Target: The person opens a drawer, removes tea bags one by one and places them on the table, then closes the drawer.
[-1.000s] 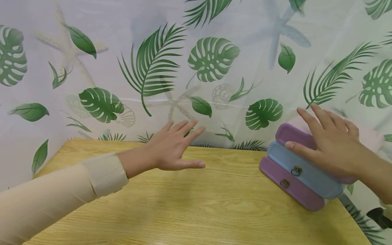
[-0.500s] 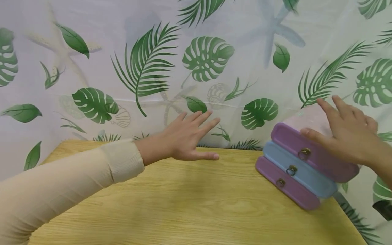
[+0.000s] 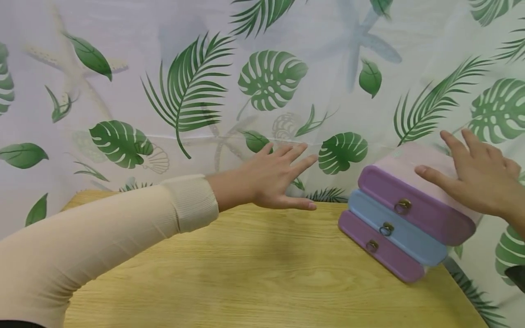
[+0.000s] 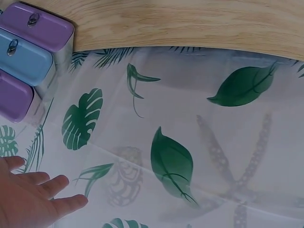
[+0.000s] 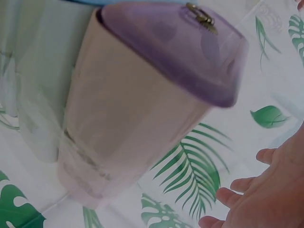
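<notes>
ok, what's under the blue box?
The lower purple box: its front and ring pull show. Its top is hidden by the blue box, and its inside can't be seen.

The 3 box fronts [image 3: 434,222] before you look smooth with a soft sheen, plastic or coated metal, hard to tell which; their ring pulls [image 3: 403,206] look like aged, brassy metal. Your table [image 3: 246,278] shows smooth, faintly glossy wood grain. The backdrop [image 3: 197,20] looks like thin, creased sheeting. Your sleeve [image 3: 127,223] is matt cloth, ribbed at the cuff [image 3: 194,200].
</notes>
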`<state>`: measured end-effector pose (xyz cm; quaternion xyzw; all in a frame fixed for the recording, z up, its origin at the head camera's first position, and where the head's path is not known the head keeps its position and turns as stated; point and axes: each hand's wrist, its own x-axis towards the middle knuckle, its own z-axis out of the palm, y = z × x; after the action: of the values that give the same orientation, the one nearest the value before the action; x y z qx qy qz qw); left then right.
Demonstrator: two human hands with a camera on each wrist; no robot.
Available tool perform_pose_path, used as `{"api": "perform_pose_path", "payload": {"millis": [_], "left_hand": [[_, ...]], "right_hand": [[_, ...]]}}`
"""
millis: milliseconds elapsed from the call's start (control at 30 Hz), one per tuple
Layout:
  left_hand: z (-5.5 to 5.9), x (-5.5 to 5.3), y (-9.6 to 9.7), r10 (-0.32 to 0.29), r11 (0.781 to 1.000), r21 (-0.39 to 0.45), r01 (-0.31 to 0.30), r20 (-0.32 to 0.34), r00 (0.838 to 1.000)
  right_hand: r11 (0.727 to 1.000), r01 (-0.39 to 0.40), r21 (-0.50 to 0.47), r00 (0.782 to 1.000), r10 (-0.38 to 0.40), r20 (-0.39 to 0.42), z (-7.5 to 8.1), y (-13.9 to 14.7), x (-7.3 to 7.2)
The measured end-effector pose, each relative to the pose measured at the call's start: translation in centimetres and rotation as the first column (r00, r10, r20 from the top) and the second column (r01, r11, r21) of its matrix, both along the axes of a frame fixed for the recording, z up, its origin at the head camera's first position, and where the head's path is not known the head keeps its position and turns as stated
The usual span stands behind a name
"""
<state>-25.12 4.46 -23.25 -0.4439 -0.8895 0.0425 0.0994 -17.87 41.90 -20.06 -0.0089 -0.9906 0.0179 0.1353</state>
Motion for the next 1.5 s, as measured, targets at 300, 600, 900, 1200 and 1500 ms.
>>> {"api": "perform_pose_path", "payload": {"millis": [300,600,900,1200,1500], "left_hand": [[0.2,-0.4,2.8,-0.012,0.999,-0.036,0.01,-0.038,0.999],[0.1,-0.7,6.6,-0.006,0.997,-0.078,0.006,0.0,1.0],[-0.1,-1.1,9.6,-0.001,0.998,-0.067,0.002,0.018,1.0],[0.1,-1.6,12.0,0.027,1.0,-0.012,-0.026,0.078,0.997],[-0.2,-1.5,14.9,0.014,0.999,0.028,-0.018,0.131,0.991]], "right_hand": [[1.0,0.027,-0.01,1.0,-0.027,-0.002,0.2,1.6,-0.7],[0.998,0.063,-0.021,0.998,-0.062,0.025,0.4,2.4,-1.0],[0.997,0.073,-0.032,0.997,-0.072,0.034,0.9,3.2,-1.8],[0.994,0.099,-0.045,0.993,-0.096,0.069,1.3,3.9,-2.9],[0.99,0.124,-0.064,0.989,-0.119,0.088,1.4,5.4,-4.4]]}}
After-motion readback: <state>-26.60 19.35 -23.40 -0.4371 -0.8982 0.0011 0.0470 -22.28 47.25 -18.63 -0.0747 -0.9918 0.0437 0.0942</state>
